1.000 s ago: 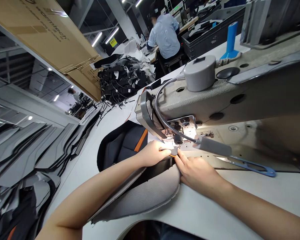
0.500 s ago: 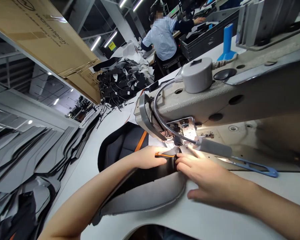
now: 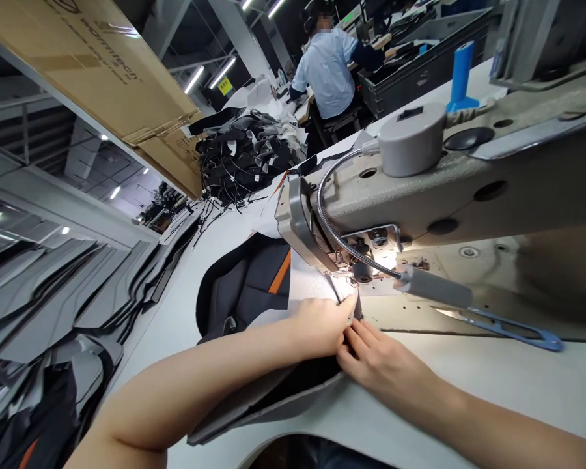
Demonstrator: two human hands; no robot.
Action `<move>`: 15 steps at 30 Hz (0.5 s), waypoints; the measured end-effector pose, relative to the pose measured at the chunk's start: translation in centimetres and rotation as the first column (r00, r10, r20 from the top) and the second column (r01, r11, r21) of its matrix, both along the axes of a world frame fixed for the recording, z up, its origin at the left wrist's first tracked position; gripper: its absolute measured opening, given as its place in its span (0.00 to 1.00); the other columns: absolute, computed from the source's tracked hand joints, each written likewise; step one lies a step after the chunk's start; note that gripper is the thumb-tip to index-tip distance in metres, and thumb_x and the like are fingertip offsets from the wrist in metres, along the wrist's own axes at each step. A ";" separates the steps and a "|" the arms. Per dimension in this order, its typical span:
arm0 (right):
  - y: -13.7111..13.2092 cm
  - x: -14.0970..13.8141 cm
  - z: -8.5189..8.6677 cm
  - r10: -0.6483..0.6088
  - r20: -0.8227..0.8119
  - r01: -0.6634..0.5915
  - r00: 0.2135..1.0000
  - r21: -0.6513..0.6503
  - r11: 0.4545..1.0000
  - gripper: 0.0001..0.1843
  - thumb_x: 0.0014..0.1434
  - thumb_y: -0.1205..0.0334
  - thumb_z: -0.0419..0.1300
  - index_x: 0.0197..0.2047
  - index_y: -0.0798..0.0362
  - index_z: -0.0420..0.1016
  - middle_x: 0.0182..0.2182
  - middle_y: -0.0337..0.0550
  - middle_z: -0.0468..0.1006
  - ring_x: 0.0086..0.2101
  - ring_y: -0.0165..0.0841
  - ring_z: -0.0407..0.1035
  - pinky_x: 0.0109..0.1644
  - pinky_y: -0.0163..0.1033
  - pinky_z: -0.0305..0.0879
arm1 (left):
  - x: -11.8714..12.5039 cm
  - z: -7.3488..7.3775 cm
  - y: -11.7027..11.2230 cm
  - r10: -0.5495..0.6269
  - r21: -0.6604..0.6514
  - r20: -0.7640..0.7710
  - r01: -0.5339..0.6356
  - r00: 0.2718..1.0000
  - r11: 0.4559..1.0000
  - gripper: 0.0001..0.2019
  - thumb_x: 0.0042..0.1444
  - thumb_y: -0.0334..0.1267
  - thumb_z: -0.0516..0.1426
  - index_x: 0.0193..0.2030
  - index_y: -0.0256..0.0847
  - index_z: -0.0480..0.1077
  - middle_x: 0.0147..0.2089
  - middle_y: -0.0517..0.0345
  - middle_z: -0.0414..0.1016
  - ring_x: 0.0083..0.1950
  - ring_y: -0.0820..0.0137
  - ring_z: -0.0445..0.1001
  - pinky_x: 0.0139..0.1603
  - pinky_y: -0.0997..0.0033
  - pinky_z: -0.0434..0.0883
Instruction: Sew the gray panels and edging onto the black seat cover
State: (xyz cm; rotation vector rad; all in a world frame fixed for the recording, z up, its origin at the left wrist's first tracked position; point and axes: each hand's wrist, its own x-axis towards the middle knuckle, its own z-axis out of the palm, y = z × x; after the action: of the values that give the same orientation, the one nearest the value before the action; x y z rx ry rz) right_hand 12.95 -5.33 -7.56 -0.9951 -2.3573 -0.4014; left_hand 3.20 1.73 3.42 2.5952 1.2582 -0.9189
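A black seat cover (image 3: pixel 258 273) with an orange stripe and grey-white backing lies folded on the table, its near part bunched under my forearm. My left hand (image 3: pixel 325 324) is closed on the cover's edge just in front of the sewing machine's needle area (image 3: pixel 356 270). Right beside it, my right hand (image 3: pixel 378 355) pinches the same edge, fingertips close to the left hand's. The exact grip of the fingertips is partly hidden. The lit sewing machine (image 3: pixel 293 212) stands over the far end of that edge.
A lamp on a flexible metal neck (image 3: pixel 325 221) hangs by the needle. Blue thread snips (image 3: pixel 512 329) lie right of my hands. Stacked grey panels (image 3: pixel 43 293) fill the left side. Behind are a pile of dark pieces (image 3: pixel 249 153), a cardboard box (image 3: pixel 92 71) and a seated co-worker (image 3: pixel 329 71).
My left hand has moved right, closer to my right hand. The cover's orange-trimmed edge has turned out of sight, and white backing now shows near the needle. My right hand's fingers have drawn together.
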 end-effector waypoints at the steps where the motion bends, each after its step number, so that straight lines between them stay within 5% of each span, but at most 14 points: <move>1: -0.3 0.5 -0.1 -0.005 -0.037 0.006 0.999 0.021 1.000 0.17 0.49 0.73 0.52 0.42 0.62 0.73 0.42 0.63 0.76 0.43 0.48 0.71 0.49 0.50 0.65 | -0.1 -0.1 -0.1 0.010 0.003 -0.011 -0.010 1.000 1.000 0.34 0.51 0.34 0.52 0.66 0.37 0.50 0.37 0.44 0.76 0.37 0.52 0.75 0.33 0.62 0.69; 8: -0.4 0.6 -0.6 -0.016 -0.081 0.020 0.997 0.048 0.999 0.18 0.49 0.73 0.51 0.42 0.65 0.74 0.41 0.60 0.76 0.43 0.47 0.71 0.51 0.49 0.66 | -0.1 -0.3 0.4 0.083 -0.084 0.104 -0.075 0.991 0.994 0.28 0.54 0.35 0.47 0.64 0.41 0.55 0.40 0.49 0.76 0.39 0.59 0.76 0.32 0.68 0.70; 15: 1.0 2.0 -1.2 -0.006 -0.159 0.014 0.987 0.050 0.999 0.20 0.47 0.76 0.50 0.43 0.66 0.75 0.43 0.58 0.76 0.45 0.42 0.70 0.51 0.43 0.67 | 0.5 -1.8 0.8 0.012 0.049 0.071 -0.016 0.997 0.999 0.28 0.53 0.31 0.47 0.63 0.37 0.55 0.42 0.47 0.76 0.40 0.56 0.76 0.37 0.59 0.73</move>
State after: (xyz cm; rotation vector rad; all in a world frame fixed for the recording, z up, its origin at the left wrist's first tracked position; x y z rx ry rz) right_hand 14.92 -4.38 -8.76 -0.9787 -2.1896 -0.3695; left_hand 3.66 2.49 1.66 2.6278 1.2949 -0.7954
